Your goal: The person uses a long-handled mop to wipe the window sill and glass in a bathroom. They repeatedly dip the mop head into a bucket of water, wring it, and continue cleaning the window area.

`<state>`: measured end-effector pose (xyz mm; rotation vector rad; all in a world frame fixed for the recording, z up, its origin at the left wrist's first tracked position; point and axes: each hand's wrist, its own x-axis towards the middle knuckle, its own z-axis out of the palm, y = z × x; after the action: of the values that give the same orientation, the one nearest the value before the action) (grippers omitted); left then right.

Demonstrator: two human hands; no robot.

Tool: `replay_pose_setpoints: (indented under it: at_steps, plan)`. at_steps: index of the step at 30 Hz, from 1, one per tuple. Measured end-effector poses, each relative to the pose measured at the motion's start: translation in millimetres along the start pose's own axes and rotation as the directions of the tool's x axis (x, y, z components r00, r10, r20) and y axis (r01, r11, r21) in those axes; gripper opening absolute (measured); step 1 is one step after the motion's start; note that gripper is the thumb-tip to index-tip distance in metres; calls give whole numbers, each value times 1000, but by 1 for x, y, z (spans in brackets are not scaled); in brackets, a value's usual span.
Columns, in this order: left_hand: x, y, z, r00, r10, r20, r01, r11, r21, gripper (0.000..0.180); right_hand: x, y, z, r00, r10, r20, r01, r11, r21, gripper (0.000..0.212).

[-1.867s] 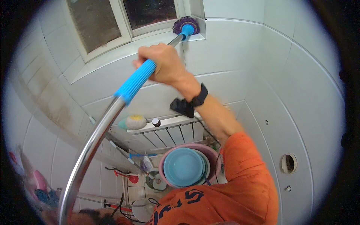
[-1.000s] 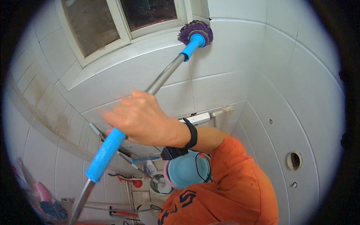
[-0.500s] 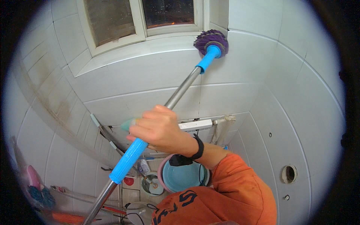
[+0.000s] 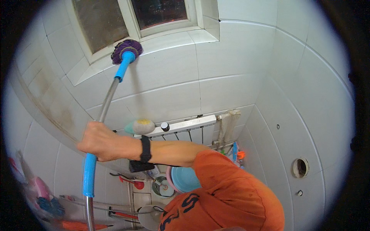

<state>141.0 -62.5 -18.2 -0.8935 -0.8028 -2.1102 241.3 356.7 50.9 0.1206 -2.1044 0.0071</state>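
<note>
My right hand (image 4: 99, 141) is closed around the metal pole of a mop (image 4: 108, 101), just above its lower blue grip. A dark band (image 4: 145, 149) circles that wrist. The mop slants up and away, and its purple string head (image 4: 127, 49) rests against the edge of the white window sill (image 4: 169, 43), below the left pane. Below the hand, the pole's lower end runs out of the picture's bottom edge. My left hand is out of view.
A white radiator (image 4: 192, 125) along the far wall bears a grey, yellow and green rounded thing (image 4: 140, 126) and a small dark jar (image 4: 165, 126). Blue basin (image 4: 185, 179) and other items sit on the floor. A round hole (image 4: 300, 168) opens in the right wall.
My right hand has moved left with the mop. Its head has slid from the sill's right end to the left part, and the pole now stands steeper.
</note>
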Motion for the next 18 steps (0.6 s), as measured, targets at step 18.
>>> replay_pose_setpoints:
  at_steps: [18]
  plan:
    - [-55,13,179,913,-284,292,395,440,-806,26,-57,79,-152,983,148,-112,-176,934,-310,32]
